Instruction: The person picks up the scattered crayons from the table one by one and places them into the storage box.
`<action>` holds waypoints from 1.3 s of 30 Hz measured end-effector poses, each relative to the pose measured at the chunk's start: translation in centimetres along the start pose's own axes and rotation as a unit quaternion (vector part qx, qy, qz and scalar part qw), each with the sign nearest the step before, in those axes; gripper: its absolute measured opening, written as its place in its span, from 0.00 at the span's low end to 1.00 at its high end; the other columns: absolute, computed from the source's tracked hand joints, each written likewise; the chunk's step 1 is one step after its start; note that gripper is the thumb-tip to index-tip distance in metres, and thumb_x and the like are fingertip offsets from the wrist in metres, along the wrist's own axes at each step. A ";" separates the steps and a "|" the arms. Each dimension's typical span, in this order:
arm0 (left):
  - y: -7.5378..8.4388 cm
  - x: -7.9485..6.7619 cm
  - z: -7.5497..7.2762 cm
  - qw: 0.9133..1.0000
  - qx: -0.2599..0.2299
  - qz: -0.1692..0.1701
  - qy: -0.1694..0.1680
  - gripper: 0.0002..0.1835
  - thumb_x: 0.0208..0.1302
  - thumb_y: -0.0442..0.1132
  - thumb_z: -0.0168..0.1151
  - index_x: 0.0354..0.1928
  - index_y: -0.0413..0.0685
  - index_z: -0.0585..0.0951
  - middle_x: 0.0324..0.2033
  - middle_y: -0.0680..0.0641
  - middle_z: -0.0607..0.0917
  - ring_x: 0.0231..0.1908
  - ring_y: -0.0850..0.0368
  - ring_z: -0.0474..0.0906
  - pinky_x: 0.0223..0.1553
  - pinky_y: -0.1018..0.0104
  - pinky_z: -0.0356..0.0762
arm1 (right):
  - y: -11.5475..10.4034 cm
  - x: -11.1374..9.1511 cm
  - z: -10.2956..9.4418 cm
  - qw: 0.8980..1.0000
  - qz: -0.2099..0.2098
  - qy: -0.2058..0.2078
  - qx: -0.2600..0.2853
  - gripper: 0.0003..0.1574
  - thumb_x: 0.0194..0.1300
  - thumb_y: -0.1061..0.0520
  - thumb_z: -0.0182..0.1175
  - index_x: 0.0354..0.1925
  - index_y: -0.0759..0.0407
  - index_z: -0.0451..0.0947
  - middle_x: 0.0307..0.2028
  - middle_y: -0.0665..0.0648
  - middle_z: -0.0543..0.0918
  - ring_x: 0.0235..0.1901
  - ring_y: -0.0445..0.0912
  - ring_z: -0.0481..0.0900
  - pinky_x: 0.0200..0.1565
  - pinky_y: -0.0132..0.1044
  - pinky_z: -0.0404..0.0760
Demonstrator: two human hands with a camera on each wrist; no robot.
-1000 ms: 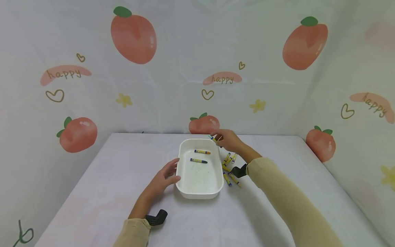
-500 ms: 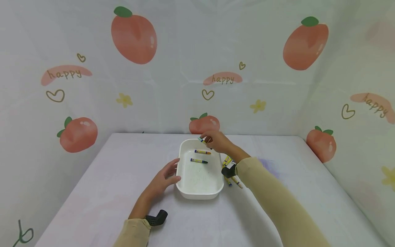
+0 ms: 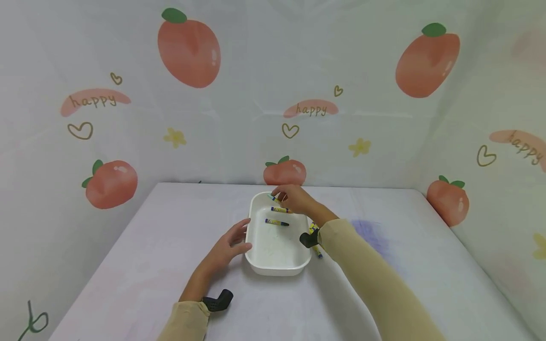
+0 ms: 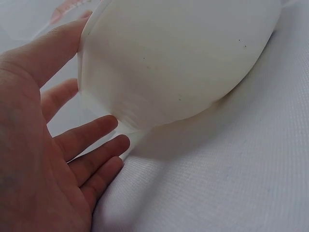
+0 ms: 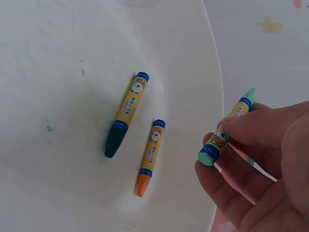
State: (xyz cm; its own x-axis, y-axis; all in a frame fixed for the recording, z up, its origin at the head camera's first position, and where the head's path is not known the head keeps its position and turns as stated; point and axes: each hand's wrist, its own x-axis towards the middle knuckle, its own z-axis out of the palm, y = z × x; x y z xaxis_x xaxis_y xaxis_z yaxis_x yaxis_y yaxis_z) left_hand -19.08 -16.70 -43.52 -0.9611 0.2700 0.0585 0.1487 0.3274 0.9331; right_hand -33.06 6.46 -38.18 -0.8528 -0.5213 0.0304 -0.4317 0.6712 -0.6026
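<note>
A mint green crayon (image 5: 227,126) with a yellow and blue wrapper is pinched between the thumb and fingers of my right hand (image 3: 294,199), over the far end of a white plastic tray (image 3: 273,255). Inside the tray lie a dark green crayon (image 5: 127,113) and an orange crayon (image 5: 150,157), roughly side by side and apart from each other. My left hand (image 3: 224,245) rests at the tray's left side, thumb over the rim; in the left wrist view its fingers (image 4: 89,135) spread along the outer wall, fairly straight.
Several more crayons (image 3: 317,251) lie on the table just right of the tray, partly hidden under my right wrist. White cloth covers the table (image 3: 170,227), with a purple smudge (image 3: 370,237) at right. A printed backdrop (image 3: 239,94) rises behind.
My right hand has carried the mint green crayon leftward, from beyond the tray's right rim to over its far end. My left hand and the tray stay put.
</note>
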 end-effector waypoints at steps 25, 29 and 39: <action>-3.5 1.2 0.2 1.000 0.001 -0.001 0.015 0.36 0.64 0.43 0.63 0.73 0.59 0.63 0.65 0.41 0.71 0.62 0.43 0.69 0.63 0.36 0.59 | 0.5 -1.0 -1.0 1.000 -0.007 0.003 -0.002 0.21 0.61 0.68 0.63 0.54 0.64 0.78 0.43 0.60 0.83 0.46 0.51 0.80 0.48 0.42 0.80; -3.6 1.3 0.2 1.000 0.001 0.005 0.014 0.36 0.64 0.43 0.64 0.73 0.59 0.63 0.65 0.41 0.72 0.63 0.42 0.69 0.63 0.35 0.57 | 1.0 -1.4 -1.5 1.000 -0.002 0.017 0.007 0.20 0.61 0.66 0.64 0.53 0.64 0.79 0.41 0.57 0.83 0.45 0.51 0.81 0.47 0.42 0.80; -3.7 1.3 0.2 1.000 0.009 0.008 0.014 0.37 0.64 0.43 0.64 0.73 0.58 0.62 0.65 0.41 0.72 0.63 0.42 0.69 0.63 0.35 0.58 | 2.5 -2.9 -2.3 0.999 0.020 0.049 0.013 0.18 0.60 0.65 0.65 0.50 0.64 0.80 0.37 0.55 0.82 0.40 0.50 0.79 0.41 0.41 0.81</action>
State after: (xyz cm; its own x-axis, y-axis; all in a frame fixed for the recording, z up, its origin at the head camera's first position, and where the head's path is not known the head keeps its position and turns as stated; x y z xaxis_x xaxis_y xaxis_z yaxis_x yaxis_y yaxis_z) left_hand -20.87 -17.34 -46.98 -0.9650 0.2488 0.0830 0.1672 0.3396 0.9256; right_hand -32.34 10.82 -37.91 -0.8941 -0.4401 0.0828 -0.3905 0.6759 -0.6251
